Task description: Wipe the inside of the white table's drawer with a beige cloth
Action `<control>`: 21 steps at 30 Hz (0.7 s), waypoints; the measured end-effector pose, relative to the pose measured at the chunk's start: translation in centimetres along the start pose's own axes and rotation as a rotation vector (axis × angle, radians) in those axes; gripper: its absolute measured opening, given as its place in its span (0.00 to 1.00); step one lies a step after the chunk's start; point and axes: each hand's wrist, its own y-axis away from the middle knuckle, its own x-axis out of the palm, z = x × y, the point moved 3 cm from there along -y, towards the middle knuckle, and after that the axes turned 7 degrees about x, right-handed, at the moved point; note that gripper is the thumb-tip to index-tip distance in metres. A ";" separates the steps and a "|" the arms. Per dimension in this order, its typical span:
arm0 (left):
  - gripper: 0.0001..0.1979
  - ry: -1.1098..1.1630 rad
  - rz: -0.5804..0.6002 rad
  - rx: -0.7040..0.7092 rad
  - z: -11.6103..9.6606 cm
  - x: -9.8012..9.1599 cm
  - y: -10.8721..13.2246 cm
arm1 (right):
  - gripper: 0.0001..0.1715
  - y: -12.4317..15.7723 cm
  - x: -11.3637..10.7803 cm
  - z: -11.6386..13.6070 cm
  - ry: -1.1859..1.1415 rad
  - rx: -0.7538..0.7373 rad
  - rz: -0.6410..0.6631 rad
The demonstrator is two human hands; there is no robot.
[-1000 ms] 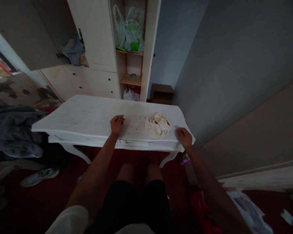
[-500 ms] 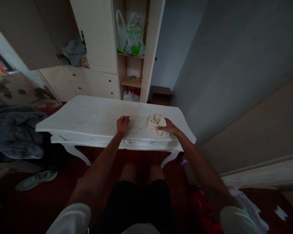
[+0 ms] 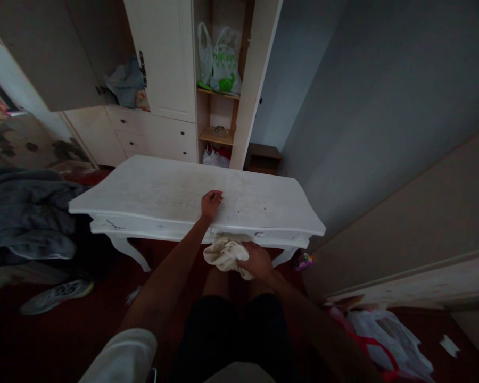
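Note:
My right hand (image 3: 258, 263) grips a crumpled cream cloth (image 3: 225, 253), holding it off the table just below the front edge and above my knees. The cloth hangs in loose folds. My left hand (image 3: 212, 204) rests on top of the white table (image 3: 163, 178) near its front middle, its fingers curled in with nothing visible in them. Greyish smudges mark the tabletop around this hand. Two small dark specks lie to its right.
Behind the table stands a white wardrobe (image 3: 165, 64) with open doors and plastic bags (image 3: 225, 66) on a shelf. Grey clothes (image 3: 27, 213) are heaped at left, above a shoe (image 3: 58, 296). A white plastic bag (image 3: 391, 338) lies on the floor at right.
My right hand has drawn the cloth off the tabletop, toward me and to the left, over the front edge. The left hand stays curled on the table.

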 end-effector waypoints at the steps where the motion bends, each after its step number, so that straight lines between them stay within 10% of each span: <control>1: 0.07 0.004 0.004 -0.001 0.1 0.0 0.0 | 0.28 -0.1 0.9 -0.5 -0.039 0.083 -0.060; 14: 0.07 -0.038 0.041 0.015 0.5 0.1 0.1 | 0.32 -4.3 9.6 4.3 0.005 0.022 -0.472; 21: 0.08 -0.049 0.048 0.003 0.6 0.2 0.2 | 0.35 -3.2 9.6 -0.6 -0.008 -0.135 -0.511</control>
